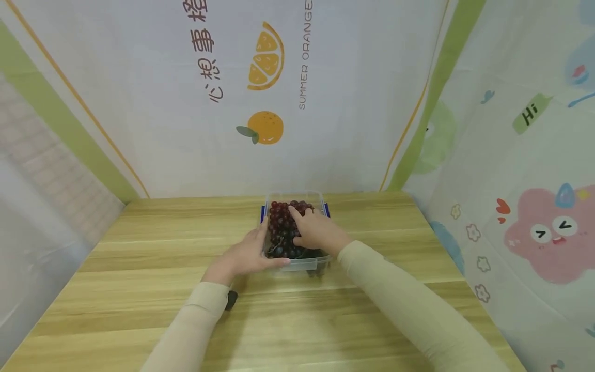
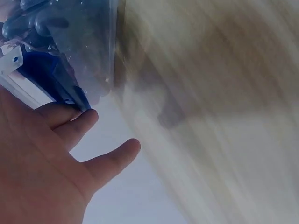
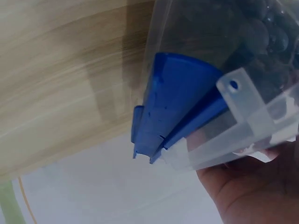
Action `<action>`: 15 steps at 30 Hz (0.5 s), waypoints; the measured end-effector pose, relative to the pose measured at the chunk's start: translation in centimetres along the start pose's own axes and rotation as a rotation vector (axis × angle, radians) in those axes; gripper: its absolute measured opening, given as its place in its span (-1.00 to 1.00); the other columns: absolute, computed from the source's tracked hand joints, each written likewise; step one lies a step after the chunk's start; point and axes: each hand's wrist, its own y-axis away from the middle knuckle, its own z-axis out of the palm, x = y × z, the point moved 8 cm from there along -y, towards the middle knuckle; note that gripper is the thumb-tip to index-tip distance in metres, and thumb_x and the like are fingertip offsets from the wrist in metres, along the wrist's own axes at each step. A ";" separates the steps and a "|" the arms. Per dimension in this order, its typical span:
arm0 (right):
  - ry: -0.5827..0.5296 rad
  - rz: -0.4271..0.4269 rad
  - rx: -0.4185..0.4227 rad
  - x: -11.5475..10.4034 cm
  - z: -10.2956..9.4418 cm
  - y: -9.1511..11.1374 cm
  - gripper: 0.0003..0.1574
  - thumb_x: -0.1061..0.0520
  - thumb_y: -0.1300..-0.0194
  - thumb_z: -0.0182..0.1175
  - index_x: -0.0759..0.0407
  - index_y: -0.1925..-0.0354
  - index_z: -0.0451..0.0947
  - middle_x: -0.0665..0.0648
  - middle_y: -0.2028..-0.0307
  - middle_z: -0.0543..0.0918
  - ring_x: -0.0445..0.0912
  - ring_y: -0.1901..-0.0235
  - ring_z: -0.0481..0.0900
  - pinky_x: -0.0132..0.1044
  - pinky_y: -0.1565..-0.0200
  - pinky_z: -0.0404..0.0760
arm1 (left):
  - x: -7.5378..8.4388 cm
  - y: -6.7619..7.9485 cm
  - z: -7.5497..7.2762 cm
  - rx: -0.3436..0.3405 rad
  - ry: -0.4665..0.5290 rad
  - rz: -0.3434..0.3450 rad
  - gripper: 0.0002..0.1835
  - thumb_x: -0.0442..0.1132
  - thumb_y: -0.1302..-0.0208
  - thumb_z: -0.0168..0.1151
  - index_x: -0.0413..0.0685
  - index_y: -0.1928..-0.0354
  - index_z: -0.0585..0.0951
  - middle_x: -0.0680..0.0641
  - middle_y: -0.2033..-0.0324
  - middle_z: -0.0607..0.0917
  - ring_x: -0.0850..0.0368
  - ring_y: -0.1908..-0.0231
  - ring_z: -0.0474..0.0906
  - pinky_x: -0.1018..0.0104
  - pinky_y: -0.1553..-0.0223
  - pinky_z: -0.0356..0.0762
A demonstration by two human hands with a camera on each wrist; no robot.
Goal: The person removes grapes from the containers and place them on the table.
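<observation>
Seen near the far edge of a yellowish wood-grain table (image 1: 186,232): a clear plastic box (image 1: 307,264) with blue latches (image 3: 182,88), holding round dark-red and near-black grapes (image 1: 283,230); touching its left side with left hand (image 1: 248,253), unclenched, fingers straight; reaching inside with right hand (image 1: 319,230), index and thumb spread over grapes, unclenched.

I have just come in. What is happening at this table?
A person's right hand is in the open clear box, touching the dark red grapes. The left hand rests against the box's left side and near edge. The blue clips stand unfastened; the box sits on a wooden table.
</observation>
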 end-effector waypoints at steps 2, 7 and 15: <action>-0.021 -0.008 -0.001 0.1 -0.1 -0.2 0.15 -0.31 -0.30 0.20 -0.08 -0.58 -0.19 0.32 -0.37 0.36 0.28 -0.39 0.28 0.16 -0.24 0.49 | 0.2 -0.1 -0.3 0.012 -0.039 0.001 0.45 0.74 0.22 0.06 0.29 -0.51 -0.50 -0.07 -0.57 -0.16 -0.10 -0.54 -0.06 -0.17 -0.42 0.18; -0.102 -0.005 0.016 0.4 -0.8 -0.6 0.10 -0.25 -0.28 0.26 -0.05 -0.55 -0.08 0.26 -0.31 0.46 0.17 -0.29 0.44 0.09 -0.21 0.53 | 0.3 -0.5 -0.6 0.011 -0.069 -0.001 0.54 0.77 0.29 0.07 0.09 -0.55 -0.41 -0.08 -0.57 -0.15 -0.07 -0.54 -0.05 -0.10 -0.43 0.20; -0.138 -0.018 0.041 0.3 -1.2 -0.5 0.00 -0.17 -0.27 0.30 0.09 -0.47 0.06 0.21 -0.14 0.59 0.02 -0.01 0.65 -0.09 -0.02 0.66 | 0.5 -0.3 0.0 0.007 -0.037 0.002 0.48 0.75 0.24 0.07 0.28 -0.48 -0.57 -0.08 -0.57 -0.19 -0.06 -0.54 -0.07 -0.09 -0.44 0.18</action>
